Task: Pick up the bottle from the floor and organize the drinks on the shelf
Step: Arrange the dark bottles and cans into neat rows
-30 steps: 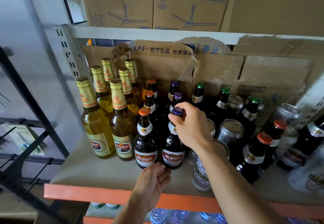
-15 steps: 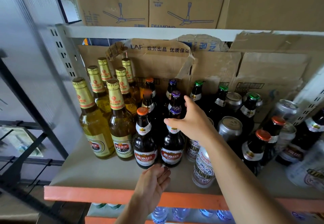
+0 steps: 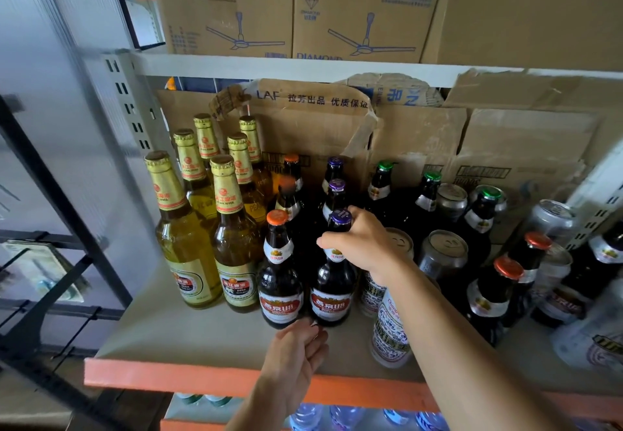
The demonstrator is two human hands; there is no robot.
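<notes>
Purple-capped bottle (image 3: 332,282) stands upright at front of shelf (image 3: 202,336), just beside orange-capped bottle (image 3: 279,279) on its left. Right hand (image 3: 364,242) clamps its neck just under cap, fingers wrapped round glass. Left hand (image 3: 296,353) hovers low at shelf's front, just before both bottles' bases, fingers loosely curled, gripping nothing. Gold-foiled pale beer bottles (image 3: 188,238) grouped at far left. Silver cans (image 3: 443,252) and more dark bottles crowd right side; patterned can (image 3: 389,333) stands under right forearm. Fan cartons (image 3: 357,9) sit on upper shelf (image 3: 303,66).
</notes>
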